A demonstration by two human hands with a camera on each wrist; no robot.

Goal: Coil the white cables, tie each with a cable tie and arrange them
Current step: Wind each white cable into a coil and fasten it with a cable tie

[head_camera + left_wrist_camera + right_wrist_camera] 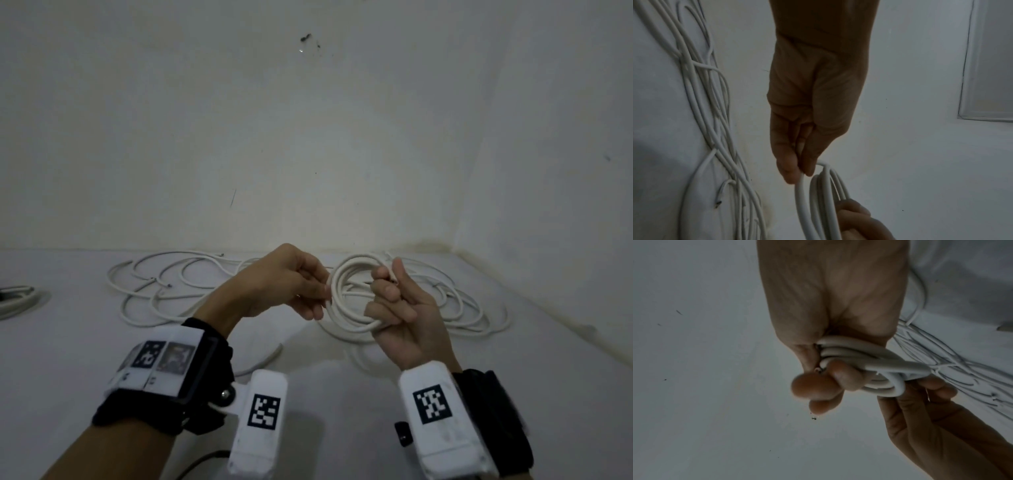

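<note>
A white cable wound into a coil (342, 298) hangs in the air between my two hands, above the white surface. My right hand (394, 305) grips the coil's right side, fingers curled round several turns (855, 356). My left hand (308, 291) pinches the outermost turn (800, 186) on the coil's left side between thumb and fingers. The cable's cut end (818, 369) shows beside my right fingers. No cable tie is visible in any view.
Loose white cables (164, 287) sprawl on the surface behind and left of the hands, and more loops (472, 308) lie to the right. Another cable bundle (17, 298) sits at the far left edge. A white wall (308, 137) rises close behind.
</note>
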